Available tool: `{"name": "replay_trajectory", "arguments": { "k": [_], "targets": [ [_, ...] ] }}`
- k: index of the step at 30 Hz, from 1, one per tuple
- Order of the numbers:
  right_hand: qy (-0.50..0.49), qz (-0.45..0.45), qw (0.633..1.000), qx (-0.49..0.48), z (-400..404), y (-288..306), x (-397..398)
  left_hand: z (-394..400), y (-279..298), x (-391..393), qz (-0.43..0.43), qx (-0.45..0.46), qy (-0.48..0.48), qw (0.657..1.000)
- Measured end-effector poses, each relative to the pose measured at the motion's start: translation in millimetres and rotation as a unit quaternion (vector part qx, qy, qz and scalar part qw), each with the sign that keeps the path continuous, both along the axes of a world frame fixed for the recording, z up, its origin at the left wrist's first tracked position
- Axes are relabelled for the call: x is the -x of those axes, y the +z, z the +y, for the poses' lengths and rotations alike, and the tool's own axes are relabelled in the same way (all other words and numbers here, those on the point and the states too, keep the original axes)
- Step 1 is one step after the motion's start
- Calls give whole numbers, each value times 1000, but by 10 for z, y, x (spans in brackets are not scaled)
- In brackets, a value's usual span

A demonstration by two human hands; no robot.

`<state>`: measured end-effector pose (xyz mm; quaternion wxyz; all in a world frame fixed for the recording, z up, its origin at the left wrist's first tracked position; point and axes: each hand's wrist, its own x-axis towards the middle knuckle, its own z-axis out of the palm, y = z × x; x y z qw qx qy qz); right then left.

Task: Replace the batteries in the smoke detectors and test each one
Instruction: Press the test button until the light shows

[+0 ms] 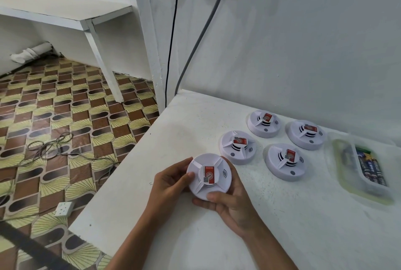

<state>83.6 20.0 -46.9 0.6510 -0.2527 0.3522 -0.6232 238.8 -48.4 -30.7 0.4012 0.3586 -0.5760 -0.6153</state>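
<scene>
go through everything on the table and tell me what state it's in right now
Held smoke detector: closed, off the table, in both hands.
Four other smoke detectors: closed, face up on the table.
Plastic tray: open, batteries inside.
Left hand: gripping.
Right hand: gripping.

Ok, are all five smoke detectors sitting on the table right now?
No, only four lie on the table; the fifth smoke detector is held up between the left hand and right hand.

White detectors [237, 147], red labels [209, 174]
</scene>
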Motion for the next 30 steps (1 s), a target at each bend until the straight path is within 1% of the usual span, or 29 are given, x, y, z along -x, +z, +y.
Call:
{"name": "replay_trajectory", "arguments": {
  "k": [10,22,30],
  "targets": [
    [-9,1,1000,-10,8,14,-10,-7,-25,-7,-15,12,3,1000],
    [-5,-14,1000,-8,13,9,-9,-11,-41,-1,-12,9,6,1000],
    [-2,-5,1000,-10,-2,-4,-4,-5,-23,0,-7,8,6,1000]
  ]
}}
